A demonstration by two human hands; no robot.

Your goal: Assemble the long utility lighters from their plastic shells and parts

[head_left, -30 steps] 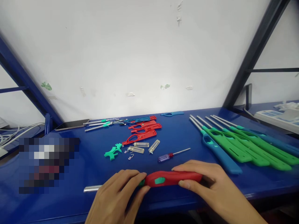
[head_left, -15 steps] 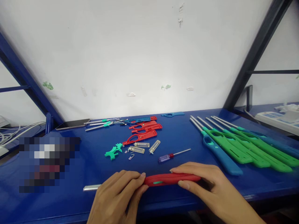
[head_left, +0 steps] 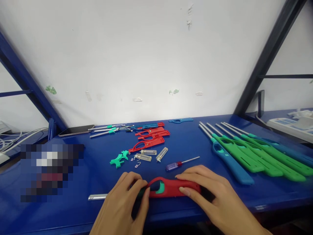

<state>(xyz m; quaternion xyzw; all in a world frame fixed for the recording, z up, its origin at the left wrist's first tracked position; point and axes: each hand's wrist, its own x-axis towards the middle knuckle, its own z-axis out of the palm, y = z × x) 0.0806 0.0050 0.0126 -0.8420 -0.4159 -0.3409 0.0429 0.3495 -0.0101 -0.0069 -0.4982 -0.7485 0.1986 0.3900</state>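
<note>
A red gas lighter [head_left: 171, 187] with a green trigger and a long metal tube lies crosswise between my two hands, close to the table's front edge. My left hand [head_left: 122, 202] is closed around its neck, where the tube meets the red body; the tube's tip sticks out to the left. With thumb and fingers, my right hand [head_left: 207, 195] grips the wide handle end. The lighter's broad side faces up, so the finger loop and trigger show. Just beyond the hands lies a screwdriver [head_left: 174, 165] with a clear purple handle.
Assembled green lighters [head_left: 249, 156] and blue ones [head_left: 232, 163] lie at right. Farther back are red half shells [head_left: 149, 143], clear fuel tanks [head_left: 143, 157], green triggers [head_left: 117, 160] and metal tubes [head_left: 101, 133]. A phone-like dark slab [head_left: 77, 130] rests at back left.
The red lighter has been rolled from its narrow seam edge onto its broad side, bringing the loop and trigger into view. Both hands keep their hold, shifting slightly.
</note>
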